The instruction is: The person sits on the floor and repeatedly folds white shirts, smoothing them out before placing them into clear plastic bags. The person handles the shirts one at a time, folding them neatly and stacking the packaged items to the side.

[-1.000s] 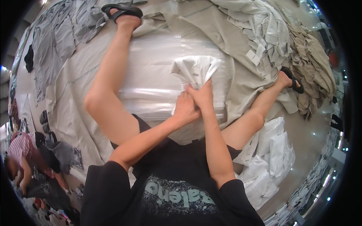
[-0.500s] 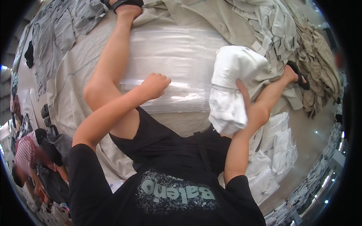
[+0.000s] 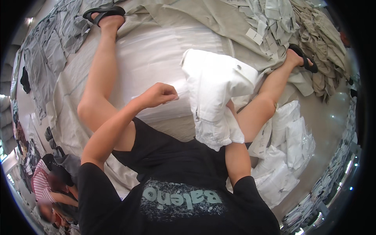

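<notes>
My right hand (image 3: 231,106) holds a folded white garment (image 3: 213,84) over the right side of a stack of clear plastic bags (image 3: 152,55). Most of that hand is hidden behind the cloth; only part of a finger shows. A small round button-like spot and a seam are visible on the garment. My left hand (image 3: 159,95) hovers over the lower part of the bags, just left of the garment and apart from it. Its fingers are curled together, and whether anything thin is between them I cannot make out.
My bare legs lie spread on both sides of the bags, on a beige cloth (image 3: 70,90). Filled white packages (image 3: 280,156) are heaped at right. Grey garments (image 3: 43,58) lie far left, beige ones (image 3: 317,43) far right. Another person (image 3: 51,184) bends at lower left.
The white garment has moved left over the bags and turned, its folds hanging looser. My left hand has tilted so that its bent fingers point toward the garment.
</notes>
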The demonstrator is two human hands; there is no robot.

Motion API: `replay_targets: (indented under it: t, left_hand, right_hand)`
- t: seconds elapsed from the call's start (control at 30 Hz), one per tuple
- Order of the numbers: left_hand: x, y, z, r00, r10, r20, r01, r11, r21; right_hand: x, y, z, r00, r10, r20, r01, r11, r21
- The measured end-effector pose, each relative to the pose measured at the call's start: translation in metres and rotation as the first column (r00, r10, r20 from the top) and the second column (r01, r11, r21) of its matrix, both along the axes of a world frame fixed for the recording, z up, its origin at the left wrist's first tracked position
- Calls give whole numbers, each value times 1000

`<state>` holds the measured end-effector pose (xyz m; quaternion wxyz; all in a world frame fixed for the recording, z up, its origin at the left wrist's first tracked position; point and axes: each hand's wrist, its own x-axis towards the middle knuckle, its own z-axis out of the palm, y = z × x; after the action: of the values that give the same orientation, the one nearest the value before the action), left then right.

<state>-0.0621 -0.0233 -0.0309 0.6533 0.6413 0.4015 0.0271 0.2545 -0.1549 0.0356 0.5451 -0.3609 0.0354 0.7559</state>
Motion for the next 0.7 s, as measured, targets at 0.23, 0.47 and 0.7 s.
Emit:
replay_targets:
  t: [0.23,0.47,0.7]
  left_hand:
    - [5,-17,18,996,-89,-6,89,980,177]
    - [-73,-25,-35,900,-59,-431,283,833,476]
    - [-26,-8,-10,929,355,-106,-205,732,650]
  right_hand:
    - [-18,4,-7,999,26,-30,-25,1000,11]
    - [-13,3,-3,1000,-11,10,11,1000,13]
    - [-10,18,-10,935,222,278,-255,963,87]
